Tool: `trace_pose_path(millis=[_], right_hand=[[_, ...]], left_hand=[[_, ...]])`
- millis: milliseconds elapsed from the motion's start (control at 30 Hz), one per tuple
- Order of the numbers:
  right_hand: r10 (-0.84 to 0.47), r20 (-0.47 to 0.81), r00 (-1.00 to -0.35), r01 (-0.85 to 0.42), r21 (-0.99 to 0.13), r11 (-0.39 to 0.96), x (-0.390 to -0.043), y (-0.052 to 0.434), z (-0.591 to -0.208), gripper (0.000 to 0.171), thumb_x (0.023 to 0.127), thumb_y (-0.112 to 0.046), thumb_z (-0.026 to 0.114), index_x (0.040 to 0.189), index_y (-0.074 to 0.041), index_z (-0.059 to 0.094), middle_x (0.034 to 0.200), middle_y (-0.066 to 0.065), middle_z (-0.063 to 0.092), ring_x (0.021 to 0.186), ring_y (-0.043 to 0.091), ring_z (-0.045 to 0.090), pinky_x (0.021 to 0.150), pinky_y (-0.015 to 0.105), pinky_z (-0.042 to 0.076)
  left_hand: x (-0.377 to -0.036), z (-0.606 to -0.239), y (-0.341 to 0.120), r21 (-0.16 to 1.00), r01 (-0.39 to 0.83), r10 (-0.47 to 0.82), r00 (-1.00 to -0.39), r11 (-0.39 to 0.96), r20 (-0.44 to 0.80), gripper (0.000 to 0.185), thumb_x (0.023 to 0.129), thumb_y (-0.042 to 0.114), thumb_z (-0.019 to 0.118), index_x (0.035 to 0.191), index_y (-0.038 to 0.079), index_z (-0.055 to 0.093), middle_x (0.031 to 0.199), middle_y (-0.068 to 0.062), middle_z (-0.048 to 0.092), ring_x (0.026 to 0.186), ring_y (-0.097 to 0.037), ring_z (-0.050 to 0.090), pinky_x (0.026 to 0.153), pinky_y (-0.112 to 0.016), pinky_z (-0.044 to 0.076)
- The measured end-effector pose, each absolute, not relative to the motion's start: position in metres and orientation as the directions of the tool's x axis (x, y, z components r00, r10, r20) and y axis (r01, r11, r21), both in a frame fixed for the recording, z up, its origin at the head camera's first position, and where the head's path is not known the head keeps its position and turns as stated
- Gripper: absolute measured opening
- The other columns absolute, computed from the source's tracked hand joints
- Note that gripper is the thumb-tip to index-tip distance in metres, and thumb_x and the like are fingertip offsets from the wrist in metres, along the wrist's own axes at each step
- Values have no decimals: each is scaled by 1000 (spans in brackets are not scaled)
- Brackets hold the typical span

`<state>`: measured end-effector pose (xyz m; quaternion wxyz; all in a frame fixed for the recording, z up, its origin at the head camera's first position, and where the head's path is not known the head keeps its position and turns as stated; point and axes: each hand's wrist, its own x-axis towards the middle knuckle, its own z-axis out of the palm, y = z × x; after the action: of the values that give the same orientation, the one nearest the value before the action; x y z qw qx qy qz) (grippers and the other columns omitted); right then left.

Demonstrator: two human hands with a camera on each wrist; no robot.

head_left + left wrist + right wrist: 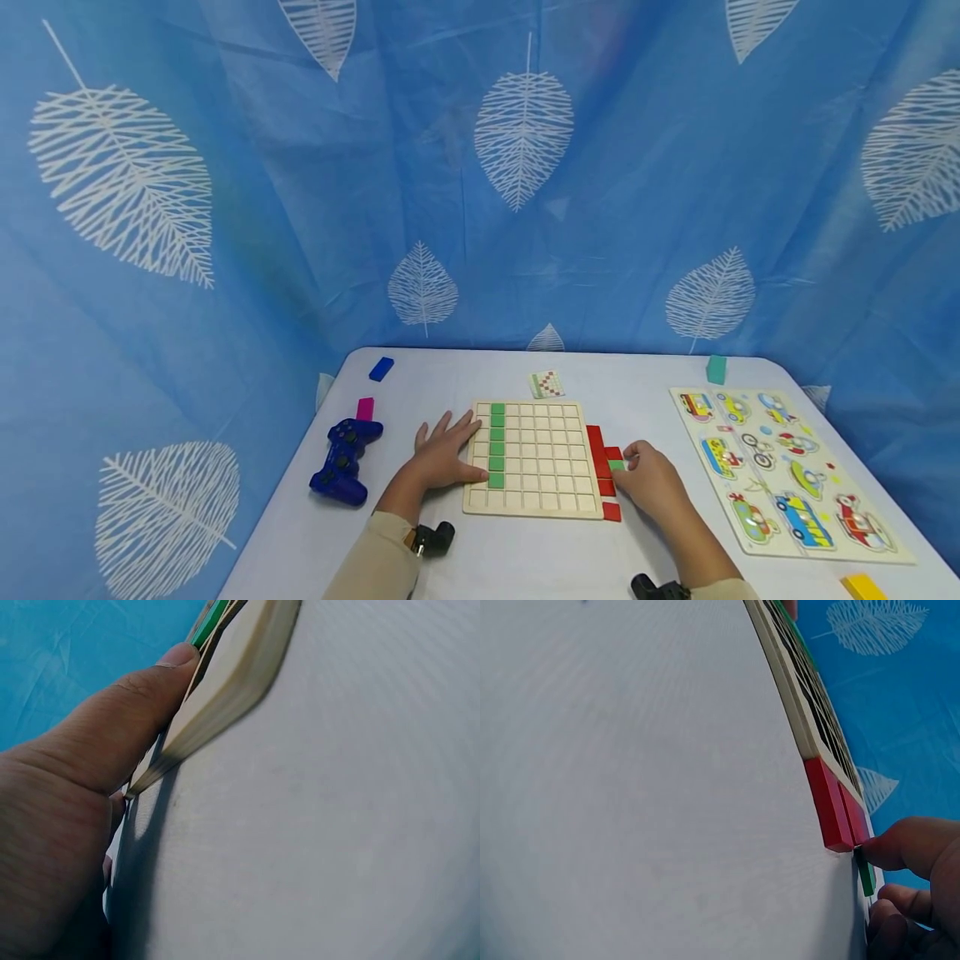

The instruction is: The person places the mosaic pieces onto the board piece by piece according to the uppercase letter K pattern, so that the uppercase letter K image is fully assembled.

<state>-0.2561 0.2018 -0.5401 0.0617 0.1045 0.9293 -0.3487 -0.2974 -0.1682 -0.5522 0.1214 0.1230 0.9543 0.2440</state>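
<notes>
The person's left hand lies flat with fingers spread on the left edge of the wooden grid board, the thumb pressed along the board's rim beside the green column, which fills 5 cells of the 2nd column from that hand; it holds nothing, only steadies the board. The right hand sits just off the board's opposite edge, its fingers curled and pinching a small green block between thumb and fingertips, low against the white table. That block touches or nearly touches the red blocks lined up along the board's right edge, directly in front of the right hand's knuckles, with 1 more red piece nearer the wrist. Beyond the right hand, further out to its right, lies a vehicle puzzle board, and a yellow block sits near the table's near corner on that side. Left of the left hand rests a blue game controller with a pink block just behind it and a blue block further back. Past the grid board sit a small pattern card and, far right, a teal block, against the blue leaf-print curtain.
</notes>
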Motion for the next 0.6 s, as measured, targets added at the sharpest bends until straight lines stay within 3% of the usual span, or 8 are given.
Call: trace_pose_path(millis=[400, 600], right_hand=[[165, -227, -960, 273, -623, 734, -254, 210, -536, 31, 89, -17, 73, 113, 0, 64, 102, 15, 64, 97, 31, 58, 75, 41, 54], [140, -202, -969, 237, -619, 749, -254, 212, -536, 35, 90, -16, 73, 119, 1, 66, 106, 18, 63, 99, 32, 58, 78, 43, 56]], left_hand=[[-296, -550, -167, 489, 184, 302, -937, 853, -173, 104, 76, 67, 84, 163, 28, 40, 175, 5, 23, 163, -35, 6, 125, -69, -4], [-296, -549, -168, 494, 189, 306, -937, 849, -167, 104, 77, 67, 83, 163, 28, 40, 175, 4, 23, 163, -36, 6, 125, -69, -5]])
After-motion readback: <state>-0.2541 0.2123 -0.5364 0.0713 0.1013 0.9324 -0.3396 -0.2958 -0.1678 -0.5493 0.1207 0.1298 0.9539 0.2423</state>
